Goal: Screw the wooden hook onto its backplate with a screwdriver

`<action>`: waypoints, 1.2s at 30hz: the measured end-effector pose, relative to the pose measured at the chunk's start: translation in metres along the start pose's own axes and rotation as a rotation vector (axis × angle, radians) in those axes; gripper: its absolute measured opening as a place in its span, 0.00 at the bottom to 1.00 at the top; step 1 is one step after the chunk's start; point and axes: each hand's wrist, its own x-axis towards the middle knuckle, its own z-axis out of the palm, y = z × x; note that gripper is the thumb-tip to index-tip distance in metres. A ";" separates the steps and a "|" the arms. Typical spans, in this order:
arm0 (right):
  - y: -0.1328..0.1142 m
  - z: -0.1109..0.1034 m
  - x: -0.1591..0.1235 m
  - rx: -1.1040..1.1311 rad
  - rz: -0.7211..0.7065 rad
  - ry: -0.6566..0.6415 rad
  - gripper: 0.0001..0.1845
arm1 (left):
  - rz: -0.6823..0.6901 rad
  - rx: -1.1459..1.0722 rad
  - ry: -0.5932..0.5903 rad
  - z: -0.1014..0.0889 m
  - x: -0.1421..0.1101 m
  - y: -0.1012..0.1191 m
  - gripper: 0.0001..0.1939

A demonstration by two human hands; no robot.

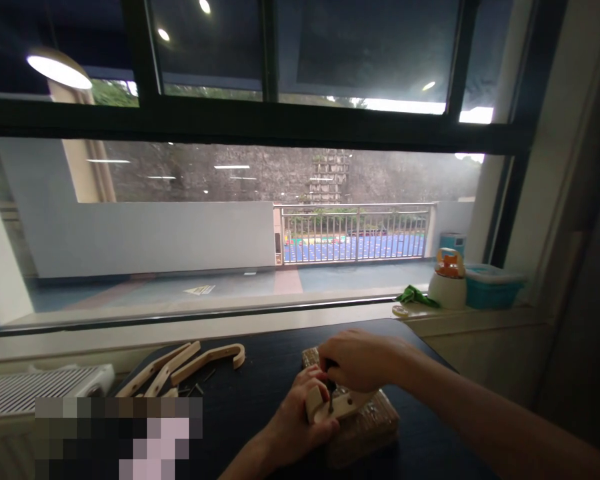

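My left hand (307, 410) is closed around the hooked end of a pale curved wooden piece (347, 403) with dark holes along it. My right hand (353, 360) is wrapped around the dark handle of what looks like a screwdriver (331, 387). Its shaft points down at the wood, beside the hooked end; whether a screw sits under the tip is hidden. Beneath the wood lies a brown block (375, 427) that appears wrapped in clear plastic. Both hands are close together over it.
More curved wooden pieces (207, 360) and several screws (197, 388) lie on the dark table (260, 400) at left. A radiator (55, 387) stands further left. On the windowsill are a green cloth (417, 296), white-and-orange container (447, 283) and teal box (493, 290). A blurred patch covers the lower left.
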 end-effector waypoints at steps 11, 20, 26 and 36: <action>0.000 0.008 0.002 0.002 0.034 0.016 0.18 | 0.004 -0.003 -0.017 0.000 0.001 0.000 0.12; -0.006 -0.004 -0.004 -0.035 0.007 0.022 0.15 | 0.026 0.028 -0.018 -0.002 0.000 0.003 0.12; -0.004 0.009 -0.002 -0.026 -0.007 0.052 0.15 | 0.033 0.027 -0.027 -0.002 0.001 0.003 0.13; -0.004 0.006 0.002 -0.053 0.057 0.051 0.18 | 0.018 0.025 -0.027 -0.003 0.001 0.005 0.12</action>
